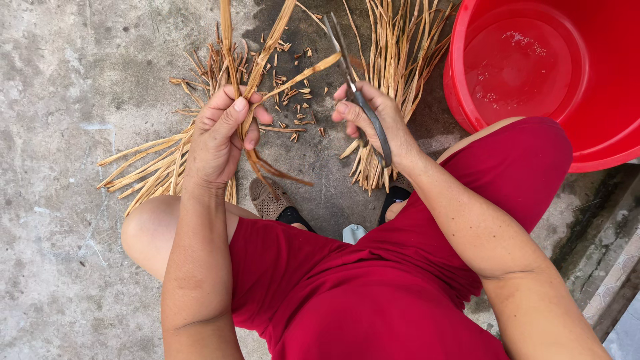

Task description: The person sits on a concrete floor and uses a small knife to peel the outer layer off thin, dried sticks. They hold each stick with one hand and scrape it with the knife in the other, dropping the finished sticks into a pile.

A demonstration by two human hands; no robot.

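Above the concrete floor, the left hand is clamped around a few long dried reed strips, fingers and thumb closed on them near their lower ends. The strips rise out of the fist toward the top edge of the view, and one of them bends off to the right, its tip lying just beside the blades of the scissors. Short brown ends hang below the fist. The right hand is closed on the scissors' dark handles, with the blades pointing up and to the left; they stand a little apart and meet the bent strip near its tip.

Up at the right corner stands a red plastic basin, only partly in view. It holds clear water, with a small patch of bubbles on the surface near the top; nothing else shows inside it. It stands just beside the person's right knee, which is covered in red cloth.

On the floor lie two loose heaps of the same reeds: one heap under and left of the left hand, the other behind the right hand, next to the basin. Between them, small cut-off bits are scattered. Two sandalled feet rest near the heaps.
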